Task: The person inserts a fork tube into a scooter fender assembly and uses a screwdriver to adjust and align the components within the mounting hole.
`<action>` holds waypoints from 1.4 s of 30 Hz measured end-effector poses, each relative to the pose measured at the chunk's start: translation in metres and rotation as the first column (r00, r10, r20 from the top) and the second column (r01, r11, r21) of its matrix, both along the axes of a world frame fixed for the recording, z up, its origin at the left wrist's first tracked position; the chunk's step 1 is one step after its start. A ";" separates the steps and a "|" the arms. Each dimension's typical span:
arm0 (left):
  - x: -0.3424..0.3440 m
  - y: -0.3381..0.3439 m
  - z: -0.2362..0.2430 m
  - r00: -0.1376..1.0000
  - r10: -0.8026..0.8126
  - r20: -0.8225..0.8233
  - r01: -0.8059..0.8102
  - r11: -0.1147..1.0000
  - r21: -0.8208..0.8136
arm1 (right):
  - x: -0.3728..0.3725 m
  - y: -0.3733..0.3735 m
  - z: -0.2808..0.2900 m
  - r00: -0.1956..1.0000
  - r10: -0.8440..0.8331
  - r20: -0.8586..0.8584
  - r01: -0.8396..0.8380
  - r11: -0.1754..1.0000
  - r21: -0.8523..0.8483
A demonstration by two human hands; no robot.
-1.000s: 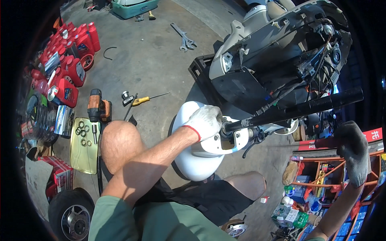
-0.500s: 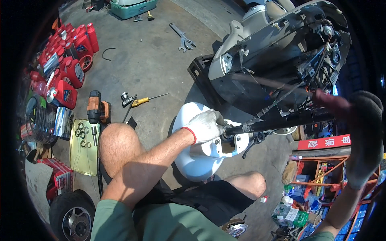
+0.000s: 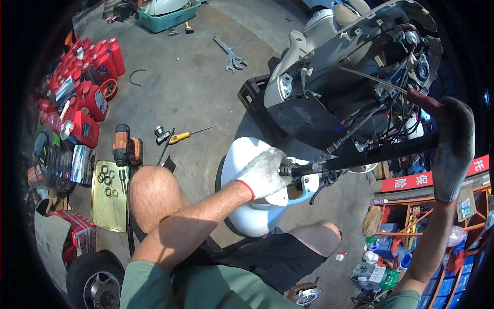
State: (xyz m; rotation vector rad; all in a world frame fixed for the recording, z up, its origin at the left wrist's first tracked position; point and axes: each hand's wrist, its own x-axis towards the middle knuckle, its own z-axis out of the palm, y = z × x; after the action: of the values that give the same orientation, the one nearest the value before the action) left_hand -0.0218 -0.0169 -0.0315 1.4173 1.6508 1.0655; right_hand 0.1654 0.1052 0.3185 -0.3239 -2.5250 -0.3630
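My left hand (image 3: 265, 170), in a pale work glove, grips the metal collar (image 3: 289, 170) where a long black tube (image 3: 370, 157) enters a white molded scooter part (image 3: 247, 221). The tube slants up to the right, toward my other hand. My right hand (image 3: 451, 139), gloved too, is closed on a long tool with a dark red handle (image 3: 427, 103); its thin shaft (image 3: 370, 77) points up and left over the dismantled scooter body (image 3: 303, 108). A brake lever (image 3: 321, 188) sits beside the white part.
At left lie a drill (image 3: 123, 144), a yellow screwdriver (image 3: 180, 138), a tray (image 3: 110, 219) of rings, red jugs (image 3: 95, 103) and a wheel (image 3: 95, 288). Wrenches (image 3: 231, 56) lie farther off on the floor. Orange shelving (image 3: 401, 234) stands at lower right. My bare knees flank the white part.
My right hand has risen, swinging the red-handled tool from level with the tube to above it. My left hand stays at the collar, appearing slightly lower in the picture.
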 end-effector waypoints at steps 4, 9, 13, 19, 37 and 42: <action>0.022 0.000 -0.007 1.000 0.012 -0.006 -0.012 0.998 0.060 | 0.033 0.008 -0.003 0.984 -0.164 -0.066 0.165 0.986 0.005; 0.046 0.004 -0.007 0.998 -0.030 -0.050 0.034 0.996 0.077 | 0.083 0.019 -0.004 0.942 -0.331 -0.054 0.329 0.944 -0.030; 0.068 0.001 -0.021 0.998 0.019 -0.059 -0.005 0.973 0.231 | 0.114 0.020 -0.011 0.923 -0.364 -0.123 0.354 0.930 -0.098; 0.105 0.000 -0.035 0.990 0.141 -0.016 -0.126 0.927 0.354 | 0.138 0.020 -0.013 0.894 -0.399 -0.202 0.354 0.908 -0.226; 0.136 0.007 -0.042 0.964 0.202 0.172 -0.258 0.868 0.423 | 0.178 0.002 0.008 0.881 -0.472 0.039 0.474 0.874 -0.107; 0.106 0.010 -0.044 0.984 -0.015 0.180 -0.058 0.918 0.392 | 0.184 0.003 0.006 0.888 -0.455 0.068 0.460 0.877 -0.137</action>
State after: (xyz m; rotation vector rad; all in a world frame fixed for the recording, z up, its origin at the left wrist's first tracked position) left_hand 0.0839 -0.0070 -0.0757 1.5005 1.3730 1.5601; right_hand 0.3498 0.1085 0.3245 -0.9938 -2.4921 -0.3587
